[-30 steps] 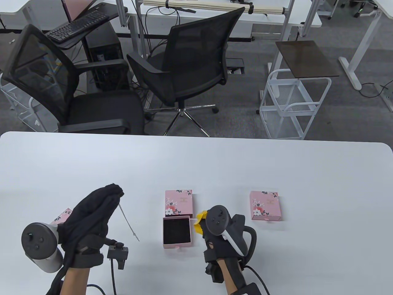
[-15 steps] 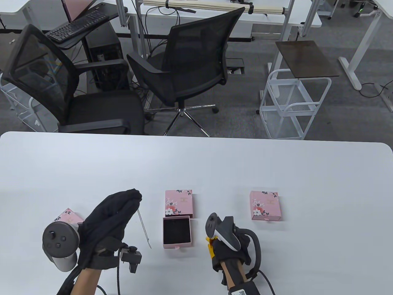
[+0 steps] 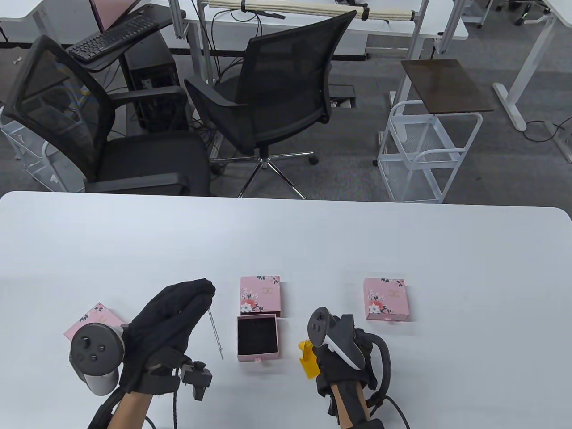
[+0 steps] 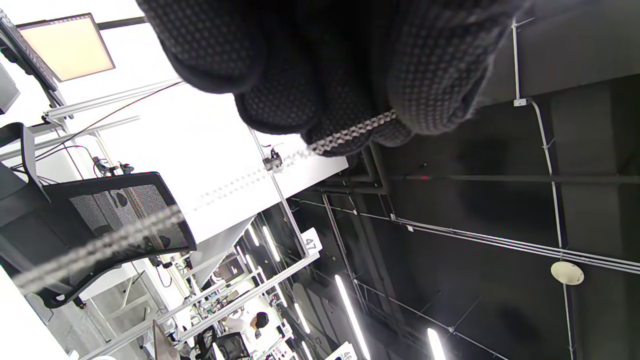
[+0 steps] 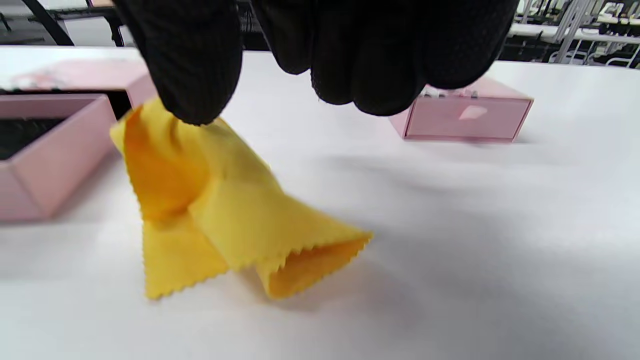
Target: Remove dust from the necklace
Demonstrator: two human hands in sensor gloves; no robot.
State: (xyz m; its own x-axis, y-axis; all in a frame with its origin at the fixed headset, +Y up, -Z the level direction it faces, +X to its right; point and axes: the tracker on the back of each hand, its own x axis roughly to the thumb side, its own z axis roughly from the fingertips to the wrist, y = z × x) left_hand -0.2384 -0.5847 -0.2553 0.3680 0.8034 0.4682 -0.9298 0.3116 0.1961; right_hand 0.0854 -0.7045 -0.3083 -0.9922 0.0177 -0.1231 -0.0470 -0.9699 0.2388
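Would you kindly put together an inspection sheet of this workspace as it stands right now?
Surface: white table, no marks seen.
Job's things: silver necklace hangs straight down from the left hand's fingertips; yellow cloth is pinched at its top, lower folds touching the table; open pink box with black lining lies between the hands.
Clutter: pink sleeve behind the open box; closed pink box to the right; another pink box partly behind the left tracker.
Grippers: left hand raised, pinching the necklace; right hand pinching the cloth.
Cables: black leads run off both wrists.
Surroundings: two office chairs, white wire cart, keyboard.
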